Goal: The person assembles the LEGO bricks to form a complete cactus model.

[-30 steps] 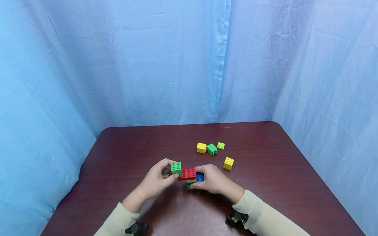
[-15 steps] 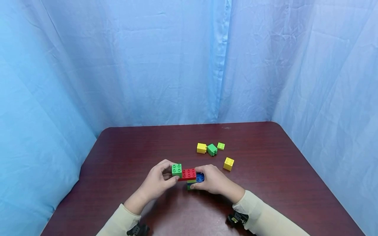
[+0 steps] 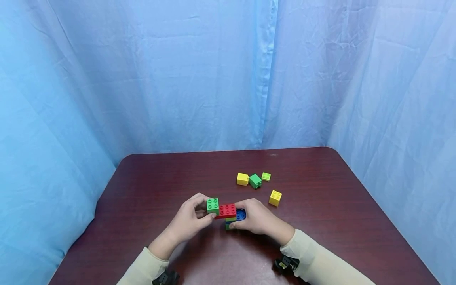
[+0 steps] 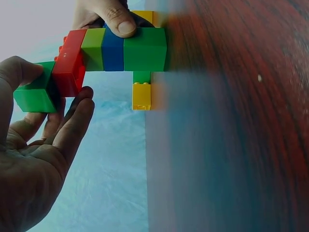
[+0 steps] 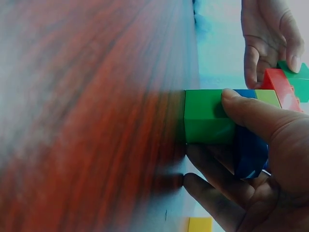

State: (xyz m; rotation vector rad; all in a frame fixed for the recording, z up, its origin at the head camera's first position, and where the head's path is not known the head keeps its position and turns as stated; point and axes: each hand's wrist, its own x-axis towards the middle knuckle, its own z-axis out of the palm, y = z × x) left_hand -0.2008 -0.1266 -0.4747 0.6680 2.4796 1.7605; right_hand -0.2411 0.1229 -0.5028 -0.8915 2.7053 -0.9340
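Two pale sleeves, the left (image 3: 144, 266) and the right (image 3: 320, 259), reach in from the near side, each with a black gadget at the cuff (only part of the left one shows). The left hand (image 3: 187, 217) pinches a top green brick (image 3: 212, 206) between thumb and fingers. The right hand (image 3: 261, 217) is clamped round the lower part of the same stack, its thumb where a blue brick (image 4: 113, 52) meets the bottom green brick (image 4: 145, 49). The hands are apart, with the stack between them near the middle of the table (image 3: 149, 178), its bottom brick standing on the wood. Above the blue sits a lime brick (image 4: 92, 50), then a red brick (image 3: 227, 211) that juts out leftward, carrying the top green brick at its left end.

Beyond the right hand stands a yellow brick (image 3: 275, 198), studs up. Farther back are a second yellow brick (image 3: 242, 179) and a loose green brick (image 3: 255, 181), both on their sides, and a small lime piece (image 3: 266, 177), studs up. Blue curtains (image 3: 199, 79) hang behind the table.
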